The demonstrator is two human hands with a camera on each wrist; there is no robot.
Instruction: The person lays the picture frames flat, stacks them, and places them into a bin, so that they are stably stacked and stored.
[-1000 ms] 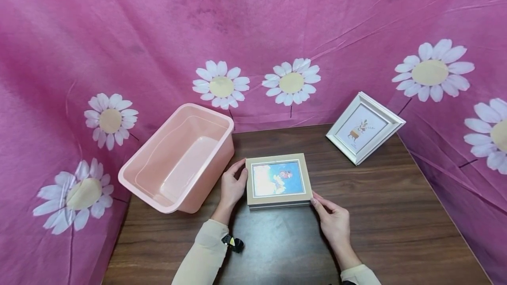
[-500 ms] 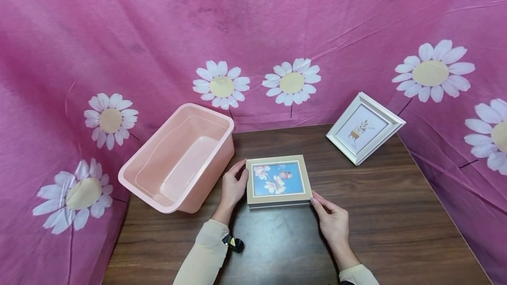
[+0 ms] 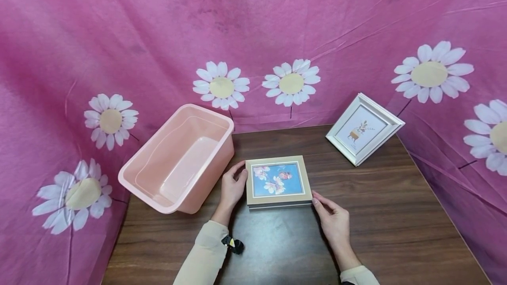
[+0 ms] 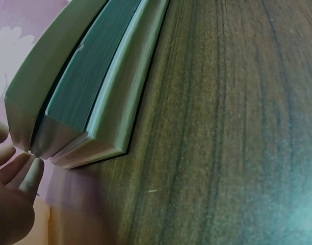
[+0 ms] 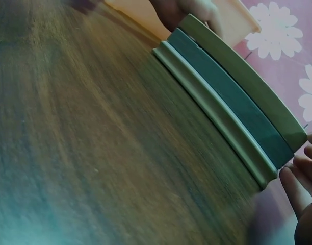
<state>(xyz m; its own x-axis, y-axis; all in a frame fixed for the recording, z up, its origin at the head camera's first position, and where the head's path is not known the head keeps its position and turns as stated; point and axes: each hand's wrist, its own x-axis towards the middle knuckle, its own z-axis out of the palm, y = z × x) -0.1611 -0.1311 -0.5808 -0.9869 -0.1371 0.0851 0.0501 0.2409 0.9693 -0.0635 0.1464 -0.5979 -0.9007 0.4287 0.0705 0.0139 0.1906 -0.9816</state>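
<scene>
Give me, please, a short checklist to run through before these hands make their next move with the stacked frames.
1. Left hand on the frame stack: ok, its fingers touch the left edge.
2. Right hand on it too: ok, its fingertips touch the near right corner.
3. Firm grip: cannot tell, pressure does not show.
4. Stacked edges lined up: ok, they look roughly flush.
5. Pink basin apart from the stack: ok, a gap shows.
6. White frame apart: ok, it stands at the far right.
</scene>
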